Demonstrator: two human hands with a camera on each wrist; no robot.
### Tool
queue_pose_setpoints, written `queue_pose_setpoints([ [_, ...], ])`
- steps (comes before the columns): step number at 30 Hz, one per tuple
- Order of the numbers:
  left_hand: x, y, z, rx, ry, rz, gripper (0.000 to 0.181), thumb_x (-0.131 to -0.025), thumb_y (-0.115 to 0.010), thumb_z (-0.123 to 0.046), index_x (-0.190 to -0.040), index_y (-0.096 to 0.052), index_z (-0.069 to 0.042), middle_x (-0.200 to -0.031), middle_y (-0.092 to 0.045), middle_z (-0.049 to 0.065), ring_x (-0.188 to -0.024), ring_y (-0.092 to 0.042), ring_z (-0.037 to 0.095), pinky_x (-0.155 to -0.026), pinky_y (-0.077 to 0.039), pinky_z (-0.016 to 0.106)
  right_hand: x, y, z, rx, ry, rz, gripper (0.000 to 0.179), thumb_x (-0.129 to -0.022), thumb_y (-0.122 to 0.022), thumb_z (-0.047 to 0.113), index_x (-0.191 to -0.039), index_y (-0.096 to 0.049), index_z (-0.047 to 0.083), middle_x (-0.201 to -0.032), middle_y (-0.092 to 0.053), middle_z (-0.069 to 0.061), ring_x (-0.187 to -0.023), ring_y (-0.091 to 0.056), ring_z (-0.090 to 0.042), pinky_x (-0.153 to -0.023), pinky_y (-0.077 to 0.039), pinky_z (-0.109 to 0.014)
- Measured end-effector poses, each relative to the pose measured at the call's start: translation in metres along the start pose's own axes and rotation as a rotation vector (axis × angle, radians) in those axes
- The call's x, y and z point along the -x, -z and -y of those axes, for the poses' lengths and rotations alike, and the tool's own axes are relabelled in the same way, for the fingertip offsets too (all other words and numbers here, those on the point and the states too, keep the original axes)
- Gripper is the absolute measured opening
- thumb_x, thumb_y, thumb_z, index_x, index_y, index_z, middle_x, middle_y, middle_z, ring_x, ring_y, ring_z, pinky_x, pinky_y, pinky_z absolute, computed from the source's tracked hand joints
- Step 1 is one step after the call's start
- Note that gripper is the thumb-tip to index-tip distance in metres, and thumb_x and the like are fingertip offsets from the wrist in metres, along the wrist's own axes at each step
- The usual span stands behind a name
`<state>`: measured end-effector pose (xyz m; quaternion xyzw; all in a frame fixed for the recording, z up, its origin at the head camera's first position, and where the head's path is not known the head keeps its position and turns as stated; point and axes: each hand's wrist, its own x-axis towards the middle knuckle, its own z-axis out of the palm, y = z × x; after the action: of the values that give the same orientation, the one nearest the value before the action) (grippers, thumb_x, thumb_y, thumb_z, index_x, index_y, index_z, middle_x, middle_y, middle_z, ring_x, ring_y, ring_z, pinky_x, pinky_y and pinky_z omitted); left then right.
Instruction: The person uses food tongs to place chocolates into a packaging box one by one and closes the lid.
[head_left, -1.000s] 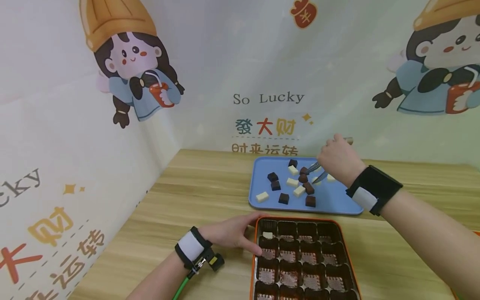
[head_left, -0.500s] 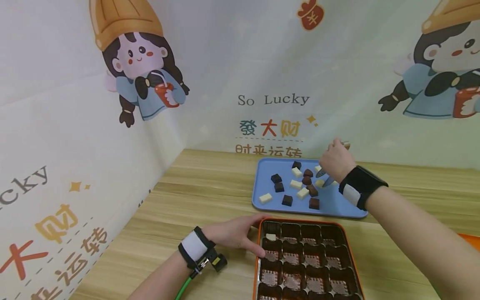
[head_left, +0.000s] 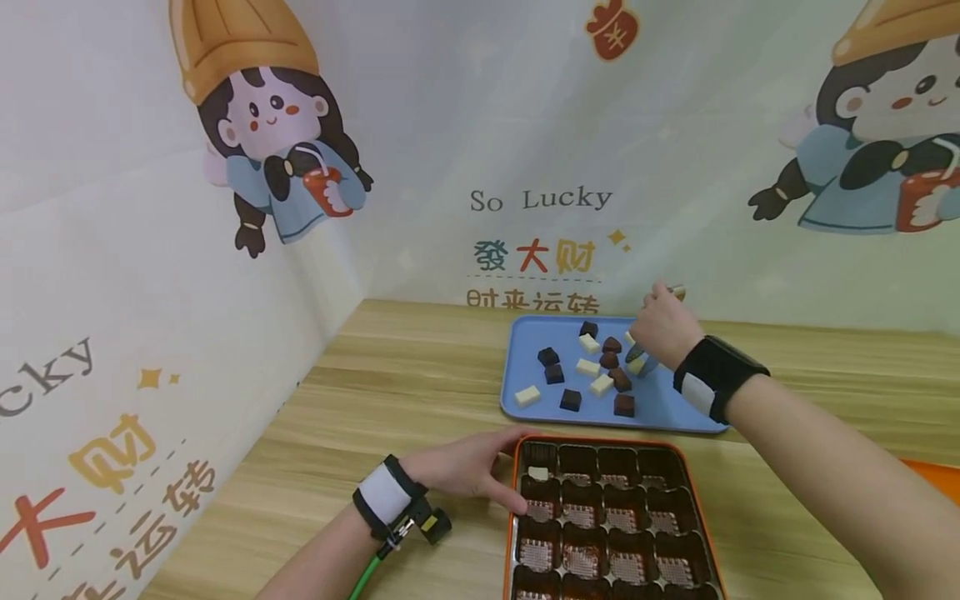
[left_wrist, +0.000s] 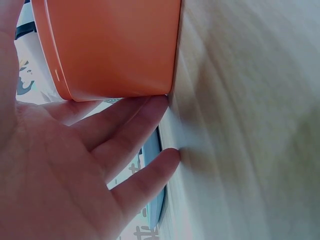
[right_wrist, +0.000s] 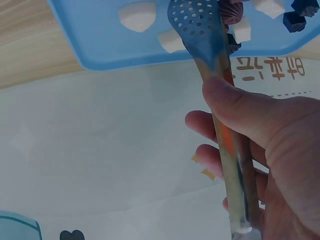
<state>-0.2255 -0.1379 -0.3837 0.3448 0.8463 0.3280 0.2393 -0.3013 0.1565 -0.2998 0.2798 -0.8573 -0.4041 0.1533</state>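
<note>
My right hand (head_left: 667, 324) grips a pair of metal tongs (right_wrist: 227, 155) along the handles. Their perforated tips (right_wrist: 195, 20) point down into the blue tray (head_left: 517, 333), among white and brown chocolates. Beside the tips in the head view is a white chocolate (head_left: 636, 365). My left hand (head_left: 465, 468) rests at the far left corner of an orange box (left_wrist: 110, 50), its thumb on the rim and its fingers fairly straight along the outer wall. Inside the box, a brown plastic insert (head_left: 581, 525) is divided into compartments; one white chocolate (head_left: 538, 473) lies in the far left one.
Several dark chocolates (head_left: 571, 400) and white chocolates (head_left: 527, 396) lie scattered on the blue tray, just behind the box. An orange edge of another object (head_left: 933, 477) shows at the right. A printed cloth (head_left: 420, 150) hangs behind the wooden table (head_left: 360, 392).
My right hand with the tongs has moved down and slightly left, and the tongs stand more steeply among the chocolates. My left hand keeps its place at the box corner.
</note>
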Motion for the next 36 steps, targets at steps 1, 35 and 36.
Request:
queue_pose_setpoints([
  [1,0.0,-0.001,0.0,0.001,0.004,0.0,0.091,-0.08,-0.081,-0.032,-0.153,-0.028,-0.014,-0.15,-0.038,0.002,-0.136,-0.034,0.019,-0.112,-0.03,0.037,0.002,0.001,-0.001,-0.022,-0.003,-0.005,0.019,-0.082,-0.077,0.007,-0.065,-0.068,0.012,-0.065,-0.063,-0.001,-0.065,-0.053,-0.018,-0.073,-0.041,-0.034],
  [35,0.001,-0.001,0.001,0.003,0.023,0.001,0.085,-0.083,-0.079,-0.032,-0.152,-0.03,-0.022,-0.154,-0.032,0.006,-0.137,-0.033,0.021,-0.11,-0.032,0.04,0.078,0.106,0.025,-0.537,0.207,-0.121,0.029,-0.081,-0.08,0.024,-0.066,-0.056,0.021,-0.056,-0.038,0.008,-0.047,-0.031,-0.008,-0.045,-0.026,-0.024],
  [36,0.001,0.0,0.001,0.003,0.02,0.002,0.085,-0.083,-0.079,-0.033,-0.152,-0.03,-0.022,-0.154,-0.032,0.006,-0.137,-0.033,0.021,-0.11,-0.032,0.04,0.077,0.107,0.028,-0.529,0.204,-0.144,0.036,-0.082,-0.079,0.019,-0.062,-0.05,0.021,-0.055,-0.034,0.008,-0.048,-0.026,-0.008,-0.045,-0.023,-0.024],
])
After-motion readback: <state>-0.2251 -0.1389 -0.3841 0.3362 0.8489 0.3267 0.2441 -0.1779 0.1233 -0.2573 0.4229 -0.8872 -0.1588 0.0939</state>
